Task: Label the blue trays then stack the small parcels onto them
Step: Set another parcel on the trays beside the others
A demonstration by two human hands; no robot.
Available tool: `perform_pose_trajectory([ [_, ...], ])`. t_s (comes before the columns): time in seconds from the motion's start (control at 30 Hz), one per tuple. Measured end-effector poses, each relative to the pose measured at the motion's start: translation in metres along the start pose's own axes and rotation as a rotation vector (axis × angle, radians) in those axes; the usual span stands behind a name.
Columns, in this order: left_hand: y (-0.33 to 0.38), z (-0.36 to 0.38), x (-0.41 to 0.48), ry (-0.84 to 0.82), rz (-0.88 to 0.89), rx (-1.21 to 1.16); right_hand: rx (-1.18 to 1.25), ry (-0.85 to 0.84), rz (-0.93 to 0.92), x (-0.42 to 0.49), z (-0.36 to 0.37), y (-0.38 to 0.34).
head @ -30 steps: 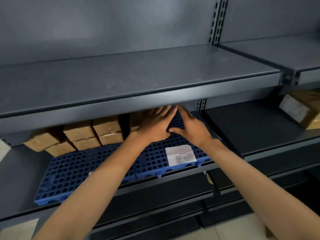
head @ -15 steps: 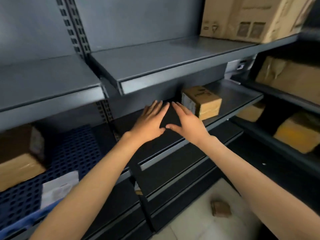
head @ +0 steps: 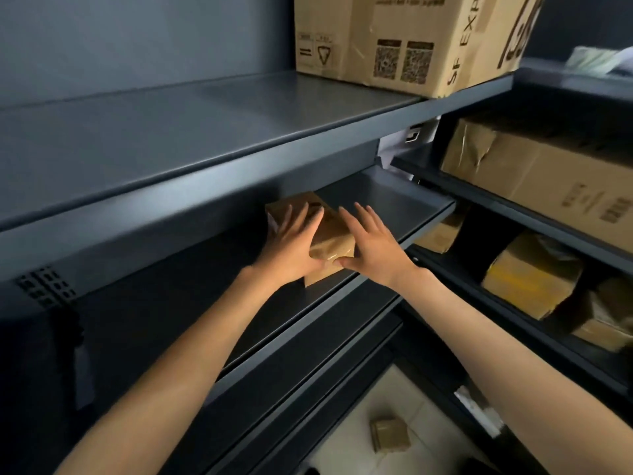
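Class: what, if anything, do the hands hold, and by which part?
A small parcel on the shelf, pressed between both hands: the left hand lies over its left side, the right hand against its right side, thumbs at the near end.

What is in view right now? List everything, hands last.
parcel: one, brown, middle shelf, between both hands
top carton: one, tan with print, top shelf
torn carton: one, tan, right rack, upper level
rack parcels: at least three, brown, one with yellow tape, right rack, lower levels
floor parcel: one, brown, on the pale floor
shelves: several, dark grey, ahead and to the right
left hand: one, fingers flat on the parcel's left side
right hand: one, fingers flat along the parcel's right side
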State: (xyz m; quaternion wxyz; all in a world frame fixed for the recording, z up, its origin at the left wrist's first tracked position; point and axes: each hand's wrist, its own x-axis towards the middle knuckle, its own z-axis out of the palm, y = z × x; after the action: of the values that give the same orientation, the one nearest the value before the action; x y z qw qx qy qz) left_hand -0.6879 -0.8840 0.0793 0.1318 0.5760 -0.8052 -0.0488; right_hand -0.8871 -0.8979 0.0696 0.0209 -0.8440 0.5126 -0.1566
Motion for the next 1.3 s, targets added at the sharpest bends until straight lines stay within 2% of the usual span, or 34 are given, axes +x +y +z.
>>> perform_pose_trajectory([
  [0.17,-0.003,0.019,0.04,-0.063,-0.071,0.021,0.143,-0.174,0.004,0.04,0.008,0.036],
  [0.27,-0.001,0.027,0.046,-0.085,-0.117,0.048,0.234,-0.255,-0.057,0.047,0.016,0.043],
  [0.53,-0.007,-0.001,0.003,-0.048,-0.315,0.065,0.415,-0.246,-0.32,0.065,0.029,0.008],
  [0.73,-0.014,-0.055,-0.103,0.046,-0.492,0.185,0.516,-0.214,-0.541,0.045,0.031,-0.095],
  [0.97,-0.041,-0.094,-0.268,0.232,-0.725,0.195,0.517,-0.287,-0.767,-0.003,0.033,-0.249],
  [1.17,-0.085,-0.12,-0.405,0.298,-0.726,0.236,0.531,-0.327,-0.753,-0.056,0.044,-0.381],
  [1.3,-0.116,-0.132,-0.453,0.26,-0.714,0.288,0.532,-0.306,-0.655,-0.078,0.054,-0.436],
])
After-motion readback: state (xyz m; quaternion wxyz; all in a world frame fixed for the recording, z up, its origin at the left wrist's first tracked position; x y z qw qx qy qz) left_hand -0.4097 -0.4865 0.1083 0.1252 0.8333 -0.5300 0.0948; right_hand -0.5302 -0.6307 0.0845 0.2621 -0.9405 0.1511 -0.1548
